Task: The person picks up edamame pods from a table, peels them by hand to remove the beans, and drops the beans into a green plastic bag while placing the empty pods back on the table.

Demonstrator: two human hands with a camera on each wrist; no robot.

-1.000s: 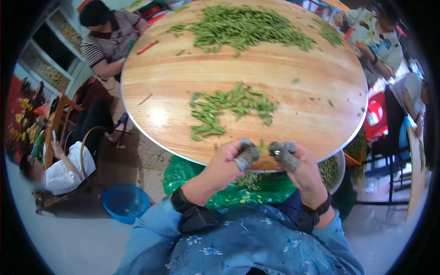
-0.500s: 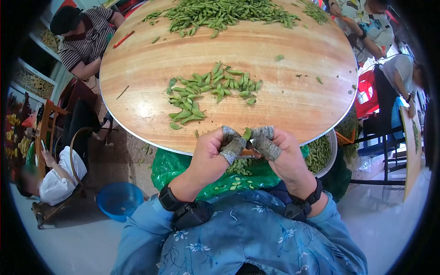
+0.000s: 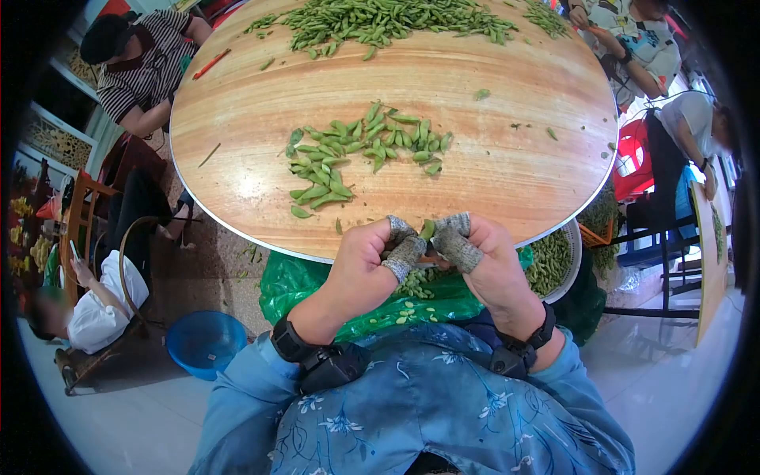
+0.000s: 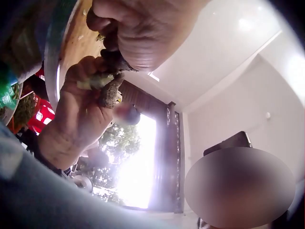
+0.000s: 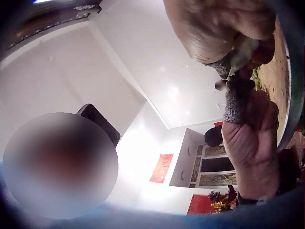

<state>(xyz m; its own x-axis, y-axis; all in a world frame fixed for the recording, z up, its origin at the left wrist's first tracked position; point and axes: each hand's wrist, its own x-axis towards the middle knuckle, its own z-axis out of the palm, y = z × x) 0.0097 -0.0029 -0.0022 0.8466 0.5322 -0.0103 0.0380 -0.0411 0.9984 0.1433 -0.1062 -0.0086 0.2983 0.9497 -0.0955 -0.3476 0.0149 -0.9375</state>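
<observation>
In the head view a green soybean pod (image 3: 427, 229) stands between my two hands at the table's near edge. My right hand (image 3: 497, 265) pinches it between thumb and forefinger. From the other side my left hand (image 3: 360, 257) curls its fingers in and pinches at the pod's end. Grey knitted covers (image 3: 459, 247) wrap the thumb and forefinger of each hand. The right wrist view shows the pod's pale green side (image 5: 244, 55) in the right hand's fingers. Just beyond the hands, a small pile of pods (image 3: 324, 170) lies on the round wooden table (image 3: 261, 103).
A large heap of pods (image 3: 388, 20) covers the table's far side. Below the near edge spreads a green plastic sheet (image 3: 293, 289) with shelled beans on it. A basket of pods (image 3: 576, 265) stands at right, a blue basin (image 3: 206, 344) on the floor at left. Several people sit around.
My hands have come together from apart, and a pod is now held between them. The view has shifted, so the table sits higher. Over the last half second the hands barely moved.
</observation>
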